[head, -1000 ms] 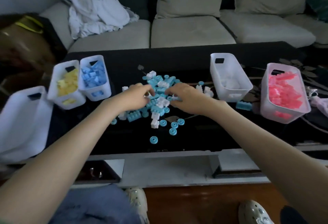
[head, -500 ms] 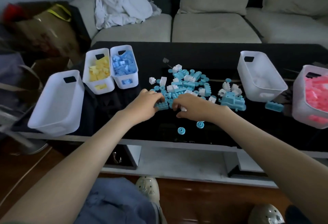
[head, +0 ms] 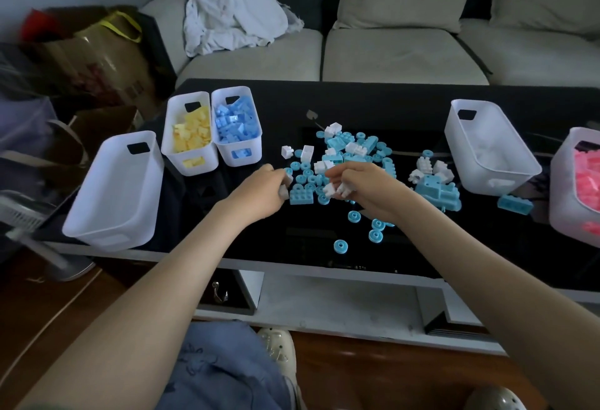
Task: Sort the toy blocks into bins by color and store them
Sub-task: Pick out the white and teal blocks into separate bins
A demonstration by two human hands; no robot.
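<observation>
Right, five frosted plastic bins with rounded corners and cut-out handles are spread across the glossy black table [head: 308,257]. At the left corner stands the large bin [head: 110,214], with only bare white walls showing inside. Just beyond it two narrow ones touch side by side: the yellow bin [head: 168,130] is loaded with pale yellow blocks and the blue bin [head: 256,117] with soft blue ones. Over on the right, the white bin [head: 454,137] has a shallow layer of white blocks in it. The pink bin [head: 558,163], cut off by the frame edge, is heaped with pink.

Between the two groups lies the pile [head: 354,146], made of studded turquoise bricks, small white cubes and flat turquoise rings [head: 340,246] with holes through the middle, some of them scattered toward the near edge. A chunky turquoise build [head: 438,192] and a lone brick [head: 514,203] lie near the white bin.

Both hands are at the pile's near side, close together. The left hand [head: 259,195] has its fingers curled around white pieces [head: 285,191] that poke out at the fingertips. The right hand [head: 360,185] is cupped knuckles-up, gripping a cluster of white blocks [head: 339,189]. A turquoise brick and several rings lie on the table between the two.
</observation>
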